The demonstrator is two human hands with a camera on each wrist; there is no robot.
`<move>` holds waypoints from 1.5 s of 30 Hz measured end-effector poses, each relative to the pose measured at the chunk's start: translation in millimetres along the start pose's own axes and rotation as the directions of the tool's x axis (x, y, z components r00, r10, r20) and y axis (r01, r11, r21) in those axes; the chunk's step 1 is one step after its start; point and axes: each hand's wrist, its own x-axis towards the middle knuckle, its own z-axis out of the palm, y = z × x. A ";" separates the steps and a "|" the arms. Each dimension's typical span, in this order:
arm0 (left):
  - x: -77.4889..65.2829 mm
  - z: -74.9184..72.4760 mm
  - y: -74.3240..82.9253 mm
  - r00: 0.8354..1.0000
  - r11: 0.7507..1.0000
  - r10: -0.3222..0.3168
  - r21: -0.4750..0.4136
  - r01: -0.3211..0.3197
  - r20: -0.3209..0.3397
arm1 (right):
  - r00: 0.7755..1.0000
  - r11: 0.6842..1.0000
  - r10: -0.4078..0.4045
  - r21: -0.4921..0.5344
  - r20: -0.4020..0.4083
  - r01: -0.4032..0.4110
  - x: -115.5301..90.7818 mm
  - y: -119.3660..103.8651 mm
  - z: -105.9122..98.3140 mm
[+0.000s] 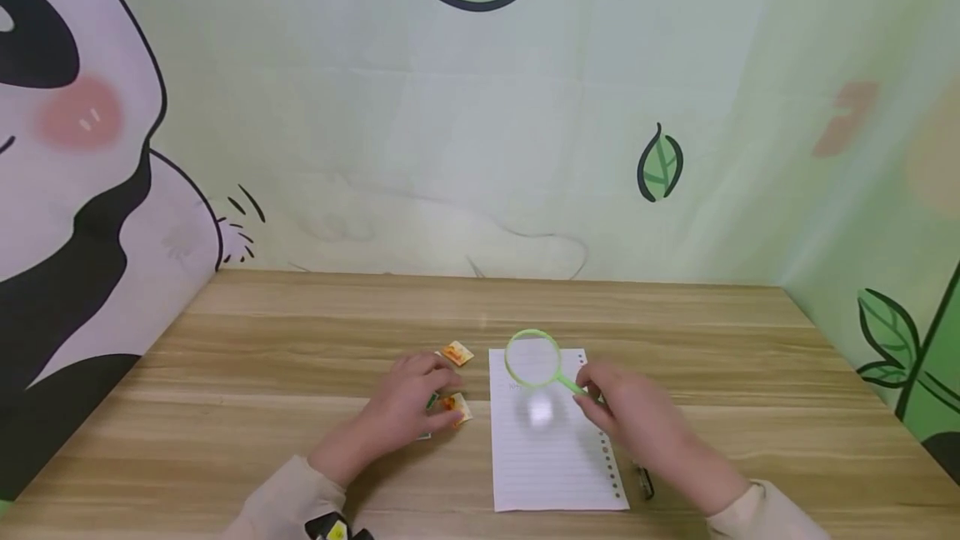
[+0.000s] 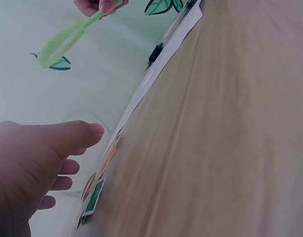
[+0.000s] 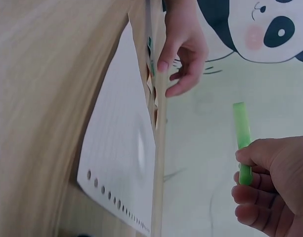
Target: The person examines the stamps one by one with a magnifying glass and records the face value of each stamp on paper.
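Observation:
My right hand (image 1: 637,415) grips the handle of a light green magnifying glass (image 1: 532,359), raised above a sheet of lined paper (image 1: 551,465) with punched holes down its right side. In the right wrist view the thumb and fingers pinch the green handle (image 3: 244,173). My left hand (image 1: 408,402) hovers over small picture cards left of the paper, fingers loosely spread and holding nothing. An orange-and-white card (image 1: 461,410) shows by its thumb, and another card (image 1: 457,352) lies beyond the fingertips. A green card (image 2: 94,197) appears below that hand in the left wrist view.
A pen (image 2: 163,42) lies along the paper's right side, partly hidden by the right forearm in the head view. The wooden table (image 1: 300,332) ends at a printed cloth backdrop (image 1: 337,107). A bright spot of light falls on the paper below the lens.

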 end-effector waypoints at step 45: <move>-6.8 16.4 38.7 0.997 0.995 -0.040 -0.091 0.046 0.069 | 0.858 0.865 0.472 0.082 0.204 -0.495 -62.4 101.9 -6.7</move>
